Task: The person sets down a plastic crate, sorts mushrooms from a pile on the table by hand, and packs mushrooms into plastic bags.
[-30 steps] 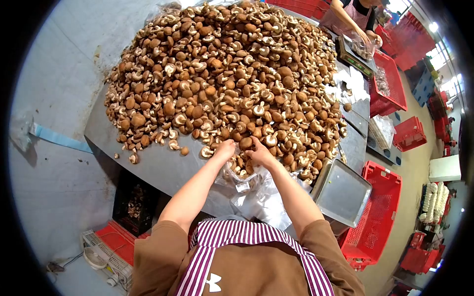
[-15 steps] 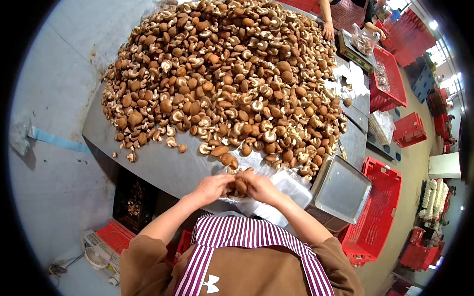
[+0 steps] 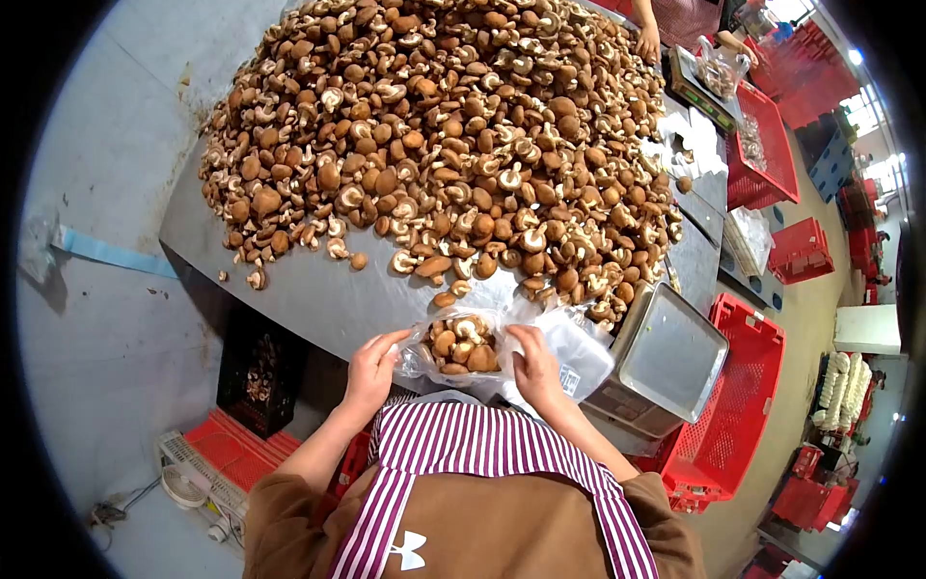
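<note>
A clear plastic bag [image 3: 413, 359] lies open at the table's near edge, with several brown mushrooms [image 3: 461, 344] inside. My left hand [image 3: 374, 365] pinches the bag's left side between thumb and fingers. On the right side, my right hand [image 3: 532, 362] has its thumb and fingers on the bag's edge. Just beyond the bag spreads a large heap of mushrooms [image 3: 434, 145]. More clear plastic [image 3: 579, 352] lies to the right of my right hand.
A metal tray [image 3: 672, 355] stands right of the plastic, beside a red crate [image 3: 743, 396]. At the back right, a co-worker's hand [image 3: 648, 41] rests by the heap, near a scale [image 3: 704, 92] with a bag on it. A black crate [image 3: 260, 372] sits below the table.
My hands have come back from the heap to the bag and moved apart to its two sides. The mushrooms in the bag are now uncovered. The co-worker's hands have left the bag on the scale.
</note>
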`<state>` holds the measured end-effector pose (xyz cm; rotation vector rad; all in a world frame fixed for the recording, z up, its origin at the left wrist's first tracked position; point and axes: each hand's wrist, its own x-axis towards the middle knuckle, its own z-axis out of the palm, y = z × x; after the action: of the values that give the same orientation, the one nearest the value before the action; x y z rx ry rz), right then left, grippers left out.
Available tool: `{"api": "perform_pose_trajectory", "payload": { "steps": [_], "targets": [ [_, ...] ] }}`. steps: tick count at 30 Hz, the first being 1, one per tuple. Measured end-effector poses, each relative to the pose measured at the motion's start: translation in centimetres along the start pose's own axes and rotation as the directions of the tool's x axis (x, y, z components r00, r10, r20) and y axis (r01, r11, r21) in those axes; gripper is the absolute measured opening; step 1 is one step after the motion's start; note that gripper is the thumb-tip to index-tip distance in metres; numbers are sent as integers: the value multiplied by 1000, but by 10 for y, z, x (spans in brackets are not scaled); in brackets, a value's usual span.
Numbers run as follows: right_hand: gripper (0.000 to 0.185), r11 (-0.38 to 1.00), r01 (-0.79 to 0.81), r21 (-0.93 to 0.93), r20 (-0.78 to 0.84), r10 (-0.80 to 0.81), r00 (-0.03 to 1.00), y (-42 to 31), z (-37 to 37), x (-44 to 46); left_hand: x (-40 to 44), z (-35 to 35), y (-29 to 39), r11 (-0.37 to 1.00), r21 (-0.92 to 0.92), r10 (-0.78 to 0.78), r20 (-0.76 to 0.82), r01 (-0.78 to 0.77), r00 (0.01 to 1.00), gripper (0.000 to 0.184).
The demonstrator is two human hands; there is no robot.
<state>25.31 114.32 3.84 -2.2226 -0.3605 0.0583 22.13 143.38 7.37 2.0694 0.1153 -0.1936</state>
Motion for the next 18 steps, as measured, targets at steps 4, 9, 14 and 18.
{"api": "perform_pose_trajectory", "payload": {
  "steps": [4, 9, 14, 18],
  "targets": [
    [45, 977, -193, -90, -66, 187, 980, 19, 11, -9, -4, 8, -14, 973, -231, -41, -123, 12, 992, 29],
    [15, 560, -598, 573, 331, 510, 794, 17, -21, -3, -15, -12, 38, 691, -679, -284, 59, 247, 957, 26],
    [16, 398, -580, 711, 347, 518, 782, -8, -46, 3, -10, -28, 45, 723, -657, -294, -10, 215, 956, 25],
    [16, 586, -639, 499, 313, 566, 763, 53, -12, -7, -5, -4, -9, 750, -600, -320, 39, 279, 946, 25]
  ]
}}
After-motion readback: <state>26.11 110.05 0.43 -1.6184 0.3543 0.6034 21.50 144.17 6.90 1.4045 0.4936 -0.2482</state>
